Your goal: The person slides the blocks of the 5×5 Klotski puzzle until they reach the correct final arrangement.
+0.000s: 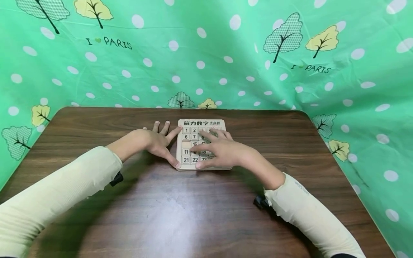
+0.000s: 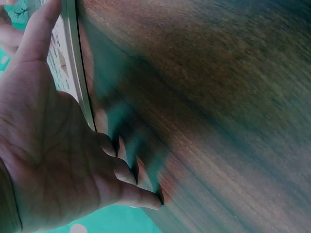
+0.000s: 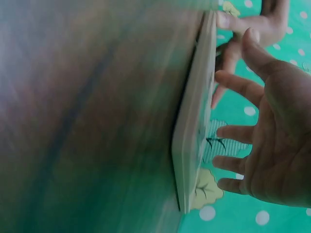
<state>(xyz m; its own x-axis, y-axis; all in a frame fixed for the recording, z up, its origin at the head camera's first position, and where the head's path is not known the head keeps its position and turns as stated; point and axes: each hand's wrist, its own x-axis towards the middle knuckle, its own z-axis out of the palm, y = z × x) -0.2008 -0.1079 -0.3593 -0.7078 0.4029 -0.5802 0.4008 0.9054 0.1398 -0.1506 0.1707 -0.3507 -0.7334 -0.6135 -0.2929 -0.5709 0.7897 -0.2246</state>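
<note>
A pale number sliding puzzle (image 1: 179,145) lies flat on the table, its printed heading at the far edge. Numbered tiles sit in rows; a gap (image 1: 186,144) shows at the left of the third row, beside tile 16 (image 1: 195,144) and above tile 11 (image 1: 186,152). My left hand (image 1: 158,141) is spread at the puzzle's left side, thumb and index finger touching its rim. Over the tiles hovers my right hand (image 1: 227,152), fingers apart, index fingertip near tiles 11 and 17. It hides several right-hand tiles. In the right wrist view its fingers (image 3: 235,133) look straight, above the board.
The brown wood-grain table (image 1: 155,215) extends around the puzzle. A green curtain (image 1: 200,46) with white dots and trees hangs behind and at both sides. Pale sleeves (image 1: 64,182) cover both forearms, with a dark device (image 1: 261,201) under the right wrist.
</note>
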